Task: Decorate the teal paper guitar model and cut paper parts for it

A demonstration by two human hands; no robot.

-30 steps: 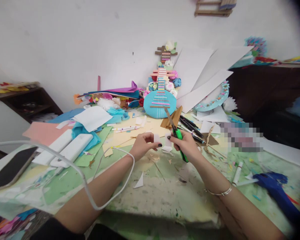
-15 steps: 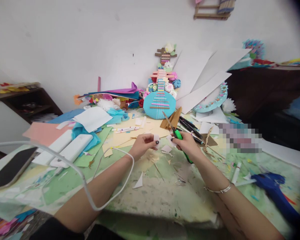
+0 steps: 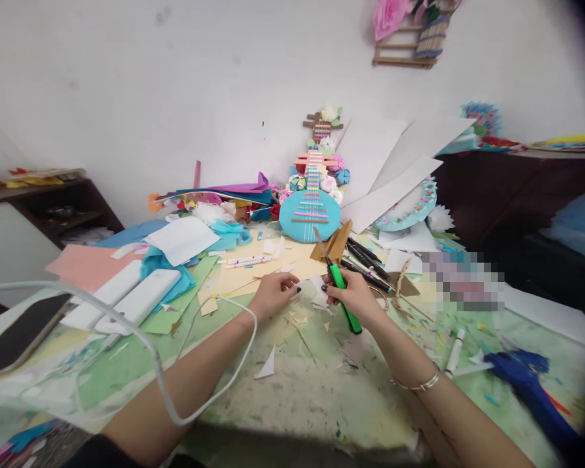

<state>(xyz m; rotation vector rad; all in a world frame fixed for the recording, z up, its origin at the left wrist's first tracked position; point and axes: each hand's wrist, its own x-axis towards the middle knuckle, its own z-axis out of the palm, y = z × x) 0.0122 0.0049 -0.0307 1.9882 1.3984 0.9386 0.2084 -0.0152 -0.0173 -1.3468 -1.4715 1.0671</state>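
My right hand [image 3: 358,299] is closed round green-handled scissors [image 3: 338,289], blades pointing up and away. Its fingertips also touch a small white paper piece [image 3: 318,286]. My left hand [image 3: 273,294] is lowered to the tabletop just left of that piece, fingers curled and pinched near it; whether it holds anything I cannot make out. Small paper scraps [image 3: 299,318] lie under and between both hands.
A blue paper guitar model [image 3: 311,211] leans on the wall behind. Black markers [image 3: 365,257] lie right of the scissors. White cable [image 3: 141,338] loops over my left forearm. White boxes [image 3: 127,296], a phone [image 3: 19,335], coloured sheets and a blue glue gun [image 3: 526,377] surround.
Both hands dropped from above the table to its surface. The small white piece my left hand pinched a second ago is no longer seen in its fingers.
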